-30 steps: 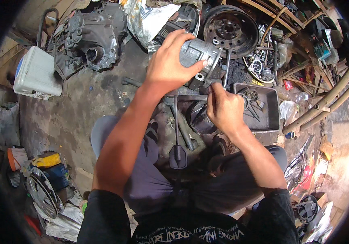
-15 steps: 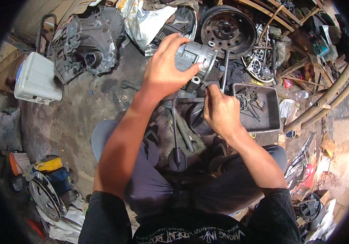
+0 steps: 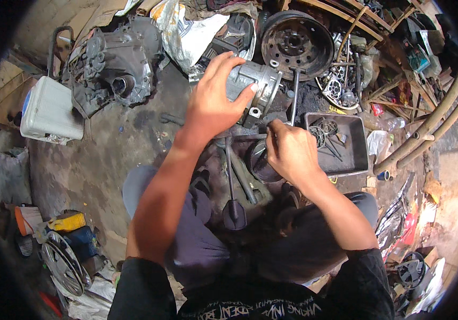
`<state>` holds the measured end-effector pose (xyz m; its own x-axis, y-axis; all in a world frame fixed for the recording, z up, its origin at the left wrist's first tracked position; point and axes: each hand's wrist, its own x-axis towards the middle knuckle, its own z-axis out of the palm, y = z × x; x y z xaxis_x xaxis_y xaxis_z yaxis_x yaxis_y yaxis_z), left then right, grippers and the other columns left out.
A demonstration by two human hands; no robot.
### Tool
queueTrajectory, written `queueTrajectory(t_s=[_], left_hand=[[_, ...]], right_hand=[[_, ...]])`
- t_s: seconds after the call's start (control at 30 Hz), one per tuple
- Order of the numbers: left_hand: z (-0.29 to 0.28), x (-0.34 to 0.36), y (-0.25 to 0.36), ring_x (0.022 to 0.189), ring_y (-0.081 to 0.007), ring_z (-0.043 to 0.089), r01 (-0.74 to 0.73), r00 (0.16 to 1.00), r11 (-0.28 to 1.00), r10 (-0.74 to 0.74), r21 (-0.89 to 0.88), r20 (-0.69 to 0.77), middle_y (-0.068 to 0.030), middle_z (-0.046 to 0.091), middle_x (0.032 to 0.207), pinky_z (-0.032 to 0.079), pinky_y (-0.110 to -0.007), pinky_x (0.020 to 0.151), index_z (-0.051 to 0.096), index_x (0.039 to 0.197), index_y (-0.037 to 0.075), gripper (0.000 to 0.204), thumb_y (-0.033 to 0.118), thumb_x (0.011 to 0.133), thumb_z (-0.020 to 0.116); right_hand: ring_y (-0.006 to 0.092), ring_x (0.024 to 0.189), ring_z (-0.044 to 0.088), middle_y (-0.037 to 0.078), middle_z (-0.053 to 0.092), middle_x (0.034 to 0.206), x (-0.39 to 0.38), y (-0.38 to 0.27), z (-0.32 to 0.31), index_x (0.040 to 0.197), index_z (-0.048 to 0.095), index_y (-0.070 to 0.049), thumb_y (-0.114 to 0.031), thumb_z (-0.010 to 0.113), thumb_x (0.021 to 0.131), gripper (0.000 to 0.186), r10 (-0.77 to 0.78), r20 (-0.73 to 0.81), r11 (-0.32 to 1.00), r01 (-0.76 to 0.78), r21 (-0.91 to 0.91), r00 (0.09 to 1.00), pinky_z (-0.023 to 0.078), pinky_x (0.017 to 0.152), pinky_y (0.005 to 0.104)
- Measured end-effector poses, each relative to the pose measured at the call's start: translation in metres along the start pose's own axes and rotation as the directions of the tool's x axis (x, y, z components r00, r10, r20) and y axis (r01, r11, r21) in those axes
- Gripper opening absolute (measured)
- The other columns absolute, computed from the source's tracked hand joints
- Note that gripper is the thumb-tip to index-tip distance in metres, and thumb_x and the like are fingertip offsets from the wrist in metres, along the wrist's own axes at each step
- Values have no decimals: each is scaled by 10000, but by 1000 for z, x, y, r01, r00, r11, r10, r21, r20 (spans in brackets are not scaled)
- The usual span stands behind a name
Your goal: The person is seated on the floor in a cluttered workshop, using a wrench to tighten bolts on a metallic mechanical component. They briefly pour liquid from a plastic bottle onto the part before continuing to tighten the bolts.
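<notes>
left hand clasping metal housing, right hand just beside it

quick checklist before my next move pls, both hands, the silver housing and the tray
1. Left hand on the silver, cylindrical metal housing: ok, thumb and fingers are spread over it.
2. Right hand at the housing's near side: ok, its fingertips are close together there.
3. Item between the right fingertips: cannot tell, too small and dark.
4. Housing firmly supported: cannot tell, its underside is hidden.
5. Loose parts inside the grey, rectangular tray: ok, dark ring-shaped parts and thin dark rods lie in it.
6. Area by the right hand free of containers: not ok, a dark, round container stands there.
</notes>
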<state>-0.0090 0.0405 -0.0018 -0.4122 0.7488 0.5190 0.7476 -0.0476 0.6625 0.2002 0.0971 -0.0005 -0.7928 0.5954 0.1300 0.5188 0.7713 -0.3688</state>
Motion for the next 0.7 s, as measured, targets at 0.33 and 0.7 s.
queueTrajectory(t_s=[0.33,0.7], left_hand=[[1,4,1,1331,-430,624,-30,998,999,28,-38,-58,-253,670,1373,474,-473,1137,688,1276,19,335,209,1001,706],[5,26,-16,1341,-411,625,-13,1000,951,14,-309,4,-261,676,1383,408,-451,1183,701,1262,-34,648,481,1142,327]], right_hand=[[497,753,708,251,697,783,3,5,-30,1150,535,-4,-65,651,1010,192,41,-118,962,-7,274,992,536,640,576],[351,700,732,191,734,877,29,11,-24,1093,658,13,43,692,938,162,-67,-303,927,172,333,951,565,646,405]])
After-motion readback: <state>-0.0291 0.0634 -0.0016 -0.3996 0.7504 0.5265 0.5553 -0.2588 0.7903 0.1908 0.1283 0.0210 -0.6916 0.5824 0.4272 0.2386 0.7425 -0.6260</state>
